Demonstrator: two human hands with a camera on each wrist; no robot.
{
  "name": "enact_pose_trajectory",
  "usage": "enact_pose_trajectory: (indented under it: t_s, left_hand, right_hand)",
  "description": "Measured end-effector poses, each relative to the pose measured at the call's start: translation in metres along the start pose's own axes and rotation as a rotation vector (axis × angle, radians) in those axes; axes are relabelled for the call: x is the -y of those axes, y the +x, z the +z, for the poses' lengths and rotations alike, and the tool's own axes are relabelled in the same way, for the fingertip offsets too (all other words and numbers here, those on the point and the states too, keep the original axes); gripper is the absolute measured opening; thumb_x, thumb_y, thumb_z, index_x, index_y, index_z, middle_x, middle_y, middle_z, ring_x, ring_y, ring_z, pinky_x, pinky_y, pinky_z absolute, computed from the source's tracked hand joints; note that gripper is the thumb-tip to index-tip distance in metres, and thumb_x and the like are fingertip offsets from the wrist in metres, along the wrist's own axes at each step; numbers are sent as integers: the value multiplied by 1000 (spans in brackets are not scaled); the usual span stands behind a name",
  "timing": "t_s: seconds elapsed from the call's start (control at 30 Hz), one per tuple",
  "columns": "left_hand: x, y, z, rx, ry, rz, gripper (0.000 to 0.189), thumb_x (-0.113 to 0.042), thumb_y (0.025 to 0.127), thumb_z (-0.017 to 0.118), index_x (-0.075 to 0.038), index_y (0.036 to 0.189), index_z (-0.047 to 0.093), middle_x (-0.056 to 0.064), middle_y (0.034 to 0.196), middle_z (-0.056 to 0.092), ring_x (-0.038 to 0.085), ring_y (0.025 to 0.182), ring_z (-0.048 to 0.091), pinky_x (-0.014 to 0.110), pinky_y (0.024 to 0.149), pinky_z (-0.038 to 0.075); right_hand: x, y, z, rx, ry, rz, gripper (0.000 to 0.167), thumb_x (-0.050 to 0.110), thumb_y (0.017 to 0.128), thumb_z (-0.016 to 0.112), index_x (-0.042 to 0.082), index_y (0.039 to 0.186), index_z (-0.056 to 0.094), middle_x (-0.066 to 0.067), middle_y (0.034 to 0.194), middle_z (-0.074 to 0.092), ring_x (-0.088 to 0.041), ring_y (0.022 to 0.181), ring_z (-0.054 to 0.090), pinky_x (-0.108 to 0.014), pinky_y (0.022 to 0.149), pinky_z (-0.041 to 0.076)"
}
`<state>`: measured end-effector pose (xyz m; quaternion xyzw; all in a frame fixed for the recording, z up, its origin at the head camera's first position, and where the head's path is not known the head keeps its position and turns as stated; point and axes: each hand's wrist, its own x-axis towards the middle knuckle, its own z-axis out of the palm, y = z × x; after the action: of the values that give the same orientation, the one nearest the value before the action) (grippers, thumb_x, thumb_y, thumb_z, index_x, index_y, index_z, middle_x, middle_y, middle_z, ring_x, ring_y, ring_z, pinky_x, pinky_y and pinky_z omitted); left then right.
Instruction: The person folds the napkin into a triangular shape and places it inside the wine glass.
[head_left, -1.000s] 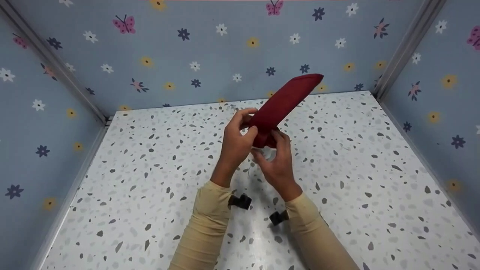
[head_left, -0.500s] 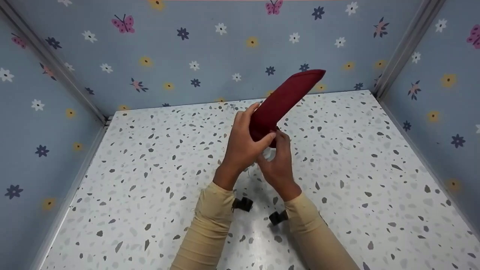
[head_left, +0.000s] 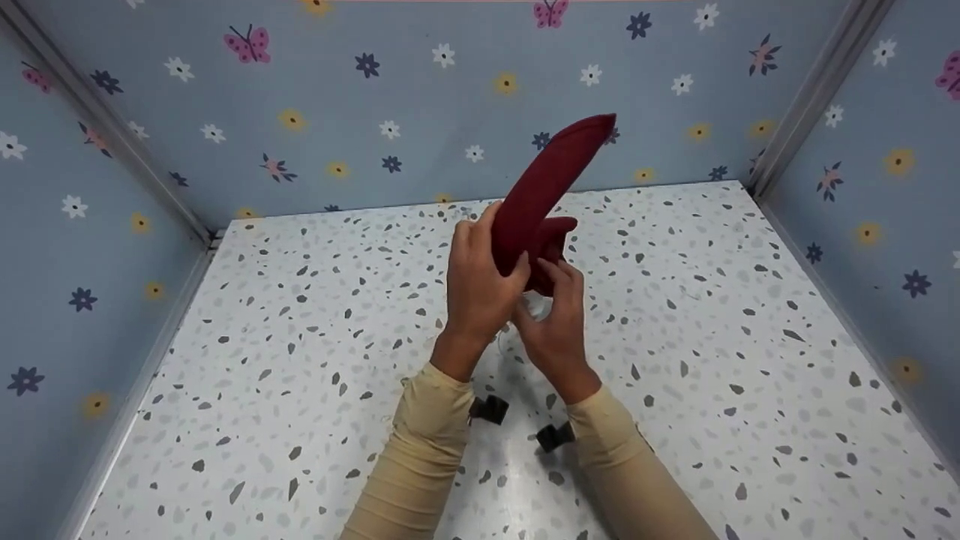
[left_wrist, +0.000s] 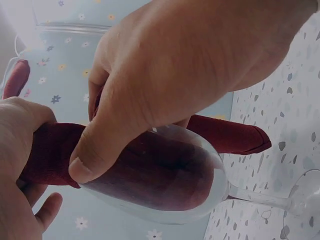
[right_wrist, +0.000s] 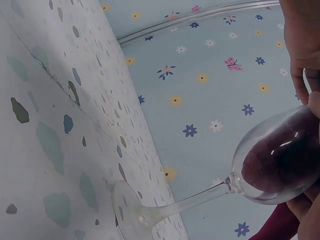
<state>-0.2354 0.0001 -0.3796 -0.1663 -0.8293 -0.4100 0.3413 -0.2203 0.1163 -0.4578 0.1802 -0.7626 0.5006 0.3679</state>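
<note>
A clear stemmed wine glass (right_wrist: 200,197) has part of a dark red cloth napkin (head_left: 536,191) stuffed into its bowl. Its foot (right_wrist: 130,212) is low by the tabletop; I cannot tell whether it touches. My left hand (head_left: 478,292) grips the napkin above the rim, fingers along its long, upward-slanting end. A shorter folded end (head_left: 556,226) sticks out to the right. My right hand (head_left: 559,322) holds the bowl near the rim, its thumb (left_wrist: 92,155) over the glass edge in the left wrist view. From the head, the glass is mostly hidden by the hands and cloth.
A white speckled tabletop (head_left: 300,375) lies under the hands. Blue walls (head_left: 420,97) with flowers and butterflies stand at the back and both sides. Black wrist cameras (head_left: 491,409) jut inward from the tan sleeves (head_left: 416,450).
The napkin's long end has swung left and more upright. A shorter folded end now shows at its right. My left hand has shifted its hold; the right hand has barely moved.
</note>
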Motion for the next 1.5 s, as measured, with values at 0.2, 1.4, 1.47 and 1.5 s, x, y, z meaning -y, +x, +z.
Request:
enact_pose_trajectory:
  t_s: [0.2, 1.4, 1.47, 1.5]
  left_hand:
    - [3, -1, 1, -82, 18, -24, 61, -12, 84, 76, -3, 141, 55, 15, 106, 55, 25, 91, 58, 38, 79, 55]
    - [8, 4, -5, -362, 212, 243, 56, -12, 90, 72, -1, 141, 53, 12, 110, 68, 26, 90, 63, 40, 77, 54]
    - [9, 4, -5, -387, 206, 278, 58, -11, 90, 72, -4, 144, 51, 14, 114, 66, 27, 92, 63, 41, 78, 54]
    - [10, 5, -6, -401, 208, 297, 61, -10, 90, 72, -7, 147, 47, 15, 117, 65, 28, 93, 64, 42, 79, 55]
  right_hand:
    - [1, 1, 1, 7, 21, 10, 59, 19, 90, 78, 3, 138, 49, -13, 135, 45, -22, 119, 54, -33, 96, 50]
    - [-4, -3, 2, -7, 2, 8, 60, 23, 89, 79, 4, 138, 49, -14, 134, 46, -23, 119, 53, -36, 96, 50]
    - [-3, -2, 2, -12, 5, 4, 60, 22, 88, 79, 4, 138, 50, -14, 133, 47, -24, 119, 53, -35, 96, 50]
    - [-3, -2, 2, -14, 7, 1, 60, 22, 88, 80, 4, 137, 50, -14, 133, 47, -23, 119, 53, -35, 96, 50]
